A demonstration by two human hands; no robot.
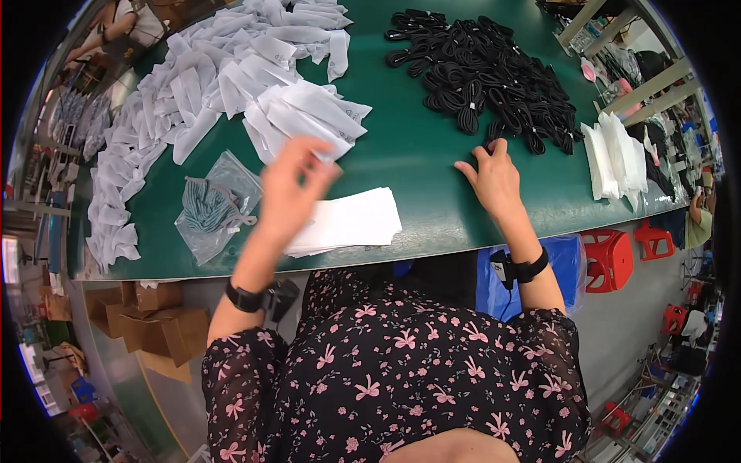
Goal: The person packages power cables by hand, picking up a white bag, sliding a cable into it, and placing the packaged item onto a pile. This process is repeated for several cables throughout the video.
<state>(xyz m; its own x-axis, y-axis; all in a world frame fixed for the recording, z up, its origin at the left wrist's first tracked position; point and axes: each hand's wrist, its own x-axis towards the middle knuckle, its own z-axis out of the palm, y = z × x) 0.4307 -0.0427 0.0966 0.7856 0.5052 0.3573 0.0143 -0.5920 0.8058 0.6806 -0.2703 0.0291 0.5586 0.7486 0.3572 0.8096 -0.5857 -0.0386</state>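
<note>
My left hand (pixel 293 189), slightly blurred, hovers at the near end of a stack of white packets (pixel 309 112). Its fingers are curled but apart, and I see nothing held in them. Under its wrist side lies a pile of flat white paper-like sheets or sleeves (pixel 355 220). To the right, my right hand (pixel 495 181) is open, thumb spread from the fingers. Its fingertips reach the near edge of a heap of coiled black cords (pixel 494 73), each bundle tied with a small light band. Whether they touch a cord is hard to tell.
More white packets (pixel 154 127) spread along the left and far side of the green table (pixel 417 170). A clear bag (pixel 224 208) with a grey-green striped bundle lies at left. White packages (pixel 617 158) sit at the right edge. Red stools (pixel 607 260) and cardboard boxes (pixel 166 332) stand below.
</note>
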